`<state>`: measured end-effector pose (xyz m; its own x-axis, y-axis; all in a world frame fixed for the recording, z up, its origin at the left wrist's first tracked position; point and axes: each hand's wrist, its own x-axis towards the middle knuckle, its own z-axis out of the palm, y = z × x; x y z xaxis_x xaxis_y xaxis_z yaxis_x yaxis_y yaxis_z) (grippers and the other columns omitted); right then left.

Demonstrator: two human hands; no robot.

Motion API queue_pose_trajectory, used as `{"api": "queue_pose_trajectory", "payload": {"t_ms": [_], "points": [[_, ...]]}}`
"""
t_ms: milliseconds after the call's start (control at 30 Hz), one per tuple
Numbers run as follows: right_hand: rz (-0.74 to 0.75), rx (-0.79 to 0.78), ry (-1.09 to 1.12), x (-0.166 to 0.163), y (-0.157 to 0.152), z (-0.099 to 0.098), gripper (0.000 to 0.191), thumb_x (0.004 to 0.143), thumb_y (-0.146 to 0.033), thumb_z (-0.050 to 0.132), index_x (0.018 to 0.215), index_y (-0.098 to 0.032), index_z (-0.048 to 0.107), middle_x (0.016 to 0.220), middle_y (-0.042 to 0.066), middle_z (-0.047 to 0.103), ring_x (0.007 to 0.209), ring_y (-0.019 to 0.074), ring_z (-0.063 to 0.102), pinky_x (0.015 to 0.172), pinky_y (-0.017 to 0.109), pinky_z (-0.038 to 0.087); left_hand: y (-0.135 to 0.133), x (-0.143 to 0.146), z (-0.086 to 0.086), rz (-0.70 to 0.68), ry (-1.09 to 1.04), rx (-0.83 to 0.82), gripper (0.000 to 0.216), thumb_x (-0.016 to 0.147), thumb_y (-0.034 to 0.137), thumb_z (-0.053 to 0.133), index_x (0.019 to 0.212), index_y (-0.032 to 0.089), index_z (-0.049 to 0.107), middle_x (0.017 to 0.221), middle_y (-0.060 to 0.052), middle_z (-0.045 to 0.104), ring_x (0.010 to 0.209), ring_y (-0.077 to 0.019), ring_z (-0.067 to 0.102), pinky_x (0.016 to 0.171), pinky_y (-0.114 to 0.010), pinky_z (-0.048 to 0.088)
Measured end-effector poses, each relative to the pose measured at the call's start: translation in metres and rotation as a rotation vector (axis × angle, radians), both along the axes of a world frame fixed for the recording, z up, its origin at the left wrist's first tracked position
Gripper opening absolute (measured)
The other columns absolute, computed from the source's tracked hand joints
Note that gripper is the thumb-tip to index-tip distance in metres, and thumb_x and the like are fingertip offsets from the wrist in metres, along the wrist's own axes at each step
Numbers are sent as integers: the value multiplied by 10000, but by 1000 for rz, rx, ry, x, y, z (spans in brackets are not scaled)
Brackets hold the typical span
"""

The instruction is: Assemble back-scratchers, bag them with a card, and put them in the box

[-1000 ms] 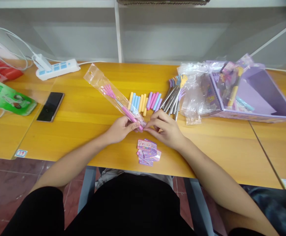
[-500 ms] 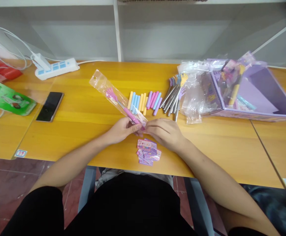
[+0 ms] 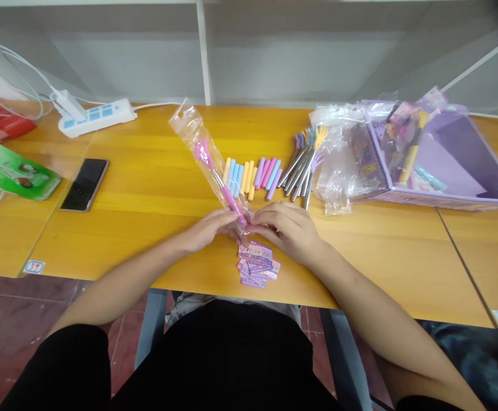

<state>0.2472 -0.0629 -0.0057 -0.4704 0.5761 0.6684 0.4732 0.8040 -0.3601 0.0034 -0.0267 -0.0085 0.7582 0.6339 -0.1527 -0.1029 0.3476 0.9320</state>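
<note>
A pink back scratcher (image 3: 230,198) with a hand-shaped head lies inside a clear plastic bag (image 3: 187,124), its head pointing up and left. My left hand (image 3: 210,230) is closed around the handle end through the bag. My right hand (image 3: 289,228) pinches the lower right edge of the bag beside the handle end. Just below the hands a loose pile of small purple and pink printed cards (image 3: 257,265) lies on the table. Beyond them are several coloured handle tubes (image 3: 249,177) in yellow, blue, pink and purple, and a bundle of metal rods with hand-shaped heads (image 3: 302,168).
Clear plastic bags (image 3: 338,165) are heaped against an open purple box (image 3: 454,200) holding packaged pieces. Left are a phone (image 3: 85,185), a green pack (image 3: 15,171), a power strip (image 3: 98,117) with white cables and a red package (image 3: 0,117). A shelf (image 3: 124,63) stands behind.
The bagged back scratcher has swung to a steeper angle, its head moving right and farther from me. My left fingers have shifted along the handle end; my right hand stays close to it.
</note>
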Motion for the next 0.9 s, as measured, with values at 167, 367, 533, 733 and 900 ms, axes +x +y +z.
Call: {"api": "queue_pose_trajectory", "payload": {"t_ms": [167, 367, 533, 733, 900], "points": [[3, 67, -25, -1, 1, 3, 218, 1022, -252, 792, 1212, -280, 690, 1040, -3, 839, 855, 179, 767, 737, 341, 527, 4, 2, -5, 174, 95, 208, 489, 987, 617, 742, 1171, 164, 721, 1135, -122, 801, 975, -222, 770, 877, -353, 619], [-10, 34, 49, -5, 2, 3, 209, 1001, -288, 827, 1149, -255, 683, 991, -17, 834, 781, 143, 744, 691, 313, 502, 7, 2, -6, 264, 131, 292, 535, 911, 562, 851, 1230, 173, 668, 1220, -126, 789, 1131, -260, 742, 1004, -410, 596], [-51, -4, 47, -4, 1, 4, 170, 1009, -309, 820, 1110, -262, 692, 925, -26, 809, 682, 131, 682, 670, 334, 475, 3, 1, -3, 143, 85, 196, 471, 991, 624, 733, 1103, 167, 742, 1164, -124, 791, 1029, -235, 752, 932, -389, 610], [-63, -110, 75, -4, -2, 4, 173, 1010, -358, 815, 1094, -254, 704, 903, -9, 784, 641, 130, 620, 683, 341, 485, 4, 1, -3, 88, 107, 266, 440, 873, 511, 895, 1108, 163, 765, 1160, -113, 802, 1081, -244, 750, 1013, -426, 592], [-116, -222, 181, -5, -4, 3, 187, 981, -353, 844, 1086, -260, 720, 886, -7, 764, 596, 126, 560, 670, 345, 498, 3, 2, -1, 42, 80, 218, 363, 858, 391, 923, 1087, 164, 756, 1134, -122, 813, 1068, -246, 769, 1009, -446, 606]]}}
